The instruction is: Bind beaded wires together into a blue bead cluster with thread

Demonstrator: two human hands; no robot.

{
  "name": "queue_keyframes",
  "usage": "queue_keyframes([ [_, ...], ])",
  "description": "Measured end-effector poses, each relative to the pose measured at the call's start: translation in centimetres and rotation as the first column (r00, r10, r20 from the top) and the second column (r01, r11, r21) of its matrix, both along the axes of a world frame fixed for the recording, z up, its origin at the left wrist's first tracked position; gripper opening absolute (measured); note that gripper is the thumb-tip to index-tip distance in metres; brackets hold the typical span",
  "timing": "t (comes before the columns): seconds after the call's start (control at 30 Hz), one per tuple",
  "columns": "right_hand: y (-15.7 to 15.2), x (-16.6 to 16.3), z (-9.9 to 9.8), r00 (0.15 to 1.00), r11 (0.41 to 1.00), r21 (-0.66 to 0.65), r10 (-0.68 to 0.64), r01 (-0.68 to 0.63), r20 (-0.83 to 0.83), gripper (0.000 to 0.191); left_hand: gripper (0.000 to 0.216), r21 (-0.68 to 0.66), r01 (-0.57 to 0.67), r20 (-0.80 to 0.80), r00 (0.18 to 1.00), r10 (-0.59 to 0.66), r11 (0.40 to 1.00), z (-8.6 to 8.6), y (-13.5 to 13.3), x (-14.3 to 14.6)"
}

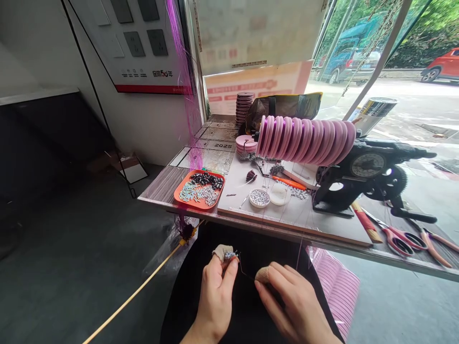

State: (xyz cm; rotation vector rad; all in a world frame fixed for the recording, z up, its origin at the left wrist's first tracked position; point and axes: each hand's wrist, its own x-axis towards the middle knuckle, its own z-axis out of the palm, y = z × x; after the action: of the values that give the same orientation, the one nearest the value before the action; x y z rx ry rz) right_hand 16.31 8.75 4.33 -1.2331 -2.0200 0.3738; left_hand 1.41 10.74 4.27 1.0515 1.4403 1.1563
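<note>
In the head view, we see a left hand (pixel 217 291) pinching a bead cluster (pixel 230 256) above a dark lap (pixel 247 315), while the right hand (pixel 296 298) grips a thin strand (pixel 243 272) running between the two, apparently to hold it taut. Tan finger covers (pixel 262 274) on both hands probably guard the fingertips. Beyond the left hand, we find an orange tray (pixel 195 205) of sorted beads; ahead, between the hands, sits a bead dish (pixel 259 206), both seemingly placed for easy reach. Scissors (pixel 399 241) lie beyond the right hand.
</note>
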Motion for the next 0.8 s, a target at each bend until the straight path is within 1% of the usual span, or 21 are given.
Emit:
queue_keyframes([
  [0.07, 0.04, 0.0, 0.1, 1.0, 1.0, -0.013, -0.009, 0.008, -0.019, 0.017, 0.023, 0.043, 0.087, -0.181, 0.98, -0.078, 0.995, 0.0, -0.17, -0.08],
  [0.13, 0.15, -0.03, 0.28, 0.999, 0.999, -0.034, -0.021, 0.02, -0.044, 0.017, 0.026, 0.064, 0.139, -0.31, 0.944, -0.112, 0.988, -0.18, -0.41, -0.19],
  [0.23, 0.46, -0.17, 0.62, 0.993, 0.997, -0.056, -0.057, 0.051, -0.101, 0.018, 0.027, 0.121, 0.152, -0.418, 0.904, -0.088, 0.981, -0.65, -0.75, -0.32],
  [0.33, 0.8, -0.42, 0.83, 0.982, 0.993, -0.068, -0.103, 0.093, -0.161, 0.02, 0.024, 0.193, 0.168, -0.476, 0.877, -0.058, 0.967, -0.87, -0.87, -0.33],
  [0.47, 0.92, -0.52, 0.49, 0.979, 0.989, -0.108, -0.116, 0.099, -0.17, 0.019, 0.025, 0.241, 0.243, -0.481, 0.871, -0.102, 0.94, -0.48, -0.74, -0.29],
  [0.6, 0.66, -0.23, -0.11, 0.983, 0.986, -0.144, -0.107, 0.085, -0.151, 0.018, 0.023, 0.271, 0.214, -0.442, 0.894, -0.076, 0.939, -0.3, -0.52, -0.31],
  [0.7, 0.59, -0.13, -0.1, 0.984, 0.987, -0.145, -0.089, 0.066, -0.152, 0.017, 0.021, 0.253, 0.196, -0.349, 0.932, -0.1, 0.947, -0.52, -0.38, -0.26],
  [0.77, 0.76, -0.22, 0.16, 0.985, 0.992, -0.118, -0.059, 0.04, -0.161, 0.008, 0.019, 0.227, 0.202, -0.265, 0.954, -0.139, 0.953, -0.67, -0.37, -0.17],
  [0.8, 0.9, -0.3, 0.32, 0.987, 0.995, -0.091, -0.045, 0.031, -0.156, 0.012, 0.018, 0.208, 0.205, -0.223, 0.962, -0.157, 0.956, -0.7, -0.41, -0.12],
])
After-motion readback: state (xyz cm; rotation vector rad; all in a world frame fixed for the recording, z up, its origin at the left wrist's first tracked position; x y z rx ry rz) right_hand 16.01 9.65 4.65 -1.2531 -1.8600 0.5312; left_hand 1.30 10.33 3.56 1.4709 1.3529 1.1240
